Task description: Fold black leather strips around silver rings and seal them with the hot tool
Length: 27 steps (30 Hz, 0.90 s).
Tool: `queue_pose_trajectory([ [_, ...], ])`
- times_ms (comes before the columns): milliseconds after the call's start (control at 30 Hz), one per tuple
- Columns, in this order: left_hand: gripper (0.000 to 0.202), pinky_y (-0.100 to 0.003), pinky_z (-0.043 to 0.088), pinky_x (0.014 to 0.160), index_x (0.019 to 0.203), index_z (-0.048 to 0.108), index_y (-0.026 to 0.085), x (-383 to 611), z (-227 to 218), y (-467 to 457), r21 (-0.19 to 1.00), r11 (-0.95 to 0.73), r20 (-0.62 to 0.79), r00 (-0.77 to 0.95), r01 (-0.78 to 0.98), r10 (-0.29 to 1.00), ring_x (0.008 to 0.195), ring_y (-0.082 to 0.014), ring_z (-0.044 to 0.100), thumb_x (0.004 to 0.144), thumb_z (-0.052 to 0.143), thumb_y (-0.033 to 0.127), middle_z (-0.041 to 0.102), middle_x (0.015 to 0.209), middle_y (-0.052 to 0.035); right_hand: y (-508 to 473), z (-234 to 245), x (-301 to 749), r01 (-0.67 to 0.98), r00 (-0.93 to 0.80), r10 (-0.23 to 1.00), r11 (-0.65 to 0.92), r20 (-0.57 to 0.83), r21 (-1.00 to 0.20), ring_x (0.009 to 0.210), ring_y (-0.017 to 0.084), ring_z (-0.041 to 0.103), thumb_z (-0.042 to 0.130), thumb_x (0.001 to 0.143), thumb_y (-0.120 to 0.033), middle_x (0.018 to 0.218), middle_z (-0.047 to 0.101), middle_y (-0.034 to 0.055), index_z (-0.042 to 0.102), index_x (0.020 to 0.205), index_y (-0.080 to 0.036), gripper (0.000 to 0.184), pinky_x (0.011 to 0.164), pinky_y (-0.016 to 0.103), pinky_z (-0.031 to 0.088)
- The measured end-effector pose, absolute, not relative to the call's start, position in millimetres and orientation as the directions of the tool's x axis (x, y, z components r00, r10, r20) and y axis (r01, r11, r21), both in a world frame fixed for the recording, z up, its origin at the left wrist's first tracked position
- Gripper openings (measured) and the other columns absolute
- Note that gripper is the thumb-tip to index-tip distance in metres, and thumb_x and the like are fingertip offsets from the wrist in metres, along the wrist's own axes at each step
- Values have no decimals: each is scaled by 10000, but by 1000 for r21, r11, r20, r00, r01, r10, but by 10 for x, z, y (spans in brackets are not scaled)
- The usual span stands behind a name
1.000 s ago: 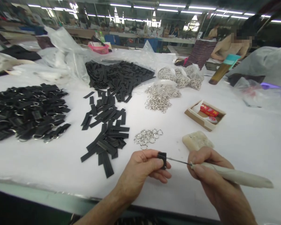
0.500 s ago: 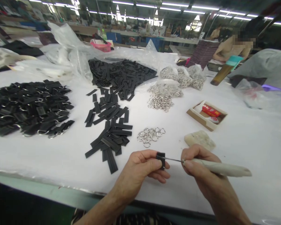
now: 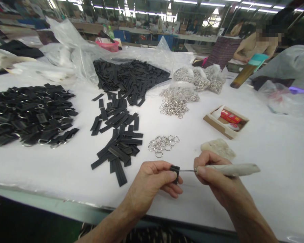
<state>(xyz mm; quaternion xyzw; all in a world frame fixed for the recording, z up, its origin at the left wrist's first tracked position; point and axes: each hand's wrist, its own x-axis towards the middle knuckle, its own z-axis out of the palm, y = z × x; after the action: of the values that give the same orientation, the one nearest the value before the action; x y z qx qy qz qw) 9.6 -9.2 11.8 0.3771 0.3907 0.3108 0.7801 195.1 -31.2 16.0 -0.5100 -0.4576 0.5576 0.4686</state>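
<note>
My left hand (image 3: 154, 182) pinches a small folded black strap piece (image 3: 175, 171) low in the middle of the view. My right hand (image 3: 215, 182) is closed round a pale-handled tool (image 3: 233, 169) whose thin metal tip touches the strap piece. Just beyond my hands lie a few loose metal rings (image 3: 162, 144) and a pale lumpy block (image 3: 219, 148). Loose black strips (image 3: 118, 141) are scattered to the left of the rings.
A heap of black straps with rings (image 3: 27, 114) lies far left. A big pile of strips on plastic (image 3: 131, 77) and bags of rings (image 3: 192, 81) sit behind. A small open box (image 3: 225, 123) stands right. A person sits at the far right.
The tool's handle has swung up to near level and my right hand shifted slightly left. The view has drifted a little; my left hand still pinches the strap piece.
</note>
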Motion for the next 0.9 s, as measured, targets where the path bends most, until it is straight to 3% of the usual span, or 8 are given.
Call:
queue_pose_trajectory([
  [233,134,-182,497,483,646,677,88,109,166,-79,826,536,-404,480,-174,779,481,-111,604,722,619,183,656,585,-44,-264,222,1975,4,-34,987,-157,-157,-988,498,107,330,645,719,-316,515,448,-37,508,618,-197,208,478,270,192],
  [600,150,-178,491,478,635,678,99,36,127,-90,834,524,-416,427,-173,803,458,-102,593,733,600,182,648,553,-39,-367,442,2040,-7,140,990,9,8,-1000,582,128,370,670,703,-272,614,463,-14,559,654,-208,138,504,260,274],
  [800,142,-190,491,469,643,680,104,-7,114,-99,849,491,-403,360,-197,841,481,-111,608,729,606,190,685,661,-63,-561,342,1947,158,301,950,35,82,-987,655,158,454,704,709,-308,847,563,23,594,793,-247,152,484,269,313],
  [900,131,-195,485,456,647,677,100,-29,107,-108,856,471,-399,306,-214,865,489,-120,612,719,624,197,691,678,-74,-600,314,1845,215,332,935,53,124,-975,575,140,458,691,727,-309,832,585,22,591,811,-253,143,451,265,329],
])
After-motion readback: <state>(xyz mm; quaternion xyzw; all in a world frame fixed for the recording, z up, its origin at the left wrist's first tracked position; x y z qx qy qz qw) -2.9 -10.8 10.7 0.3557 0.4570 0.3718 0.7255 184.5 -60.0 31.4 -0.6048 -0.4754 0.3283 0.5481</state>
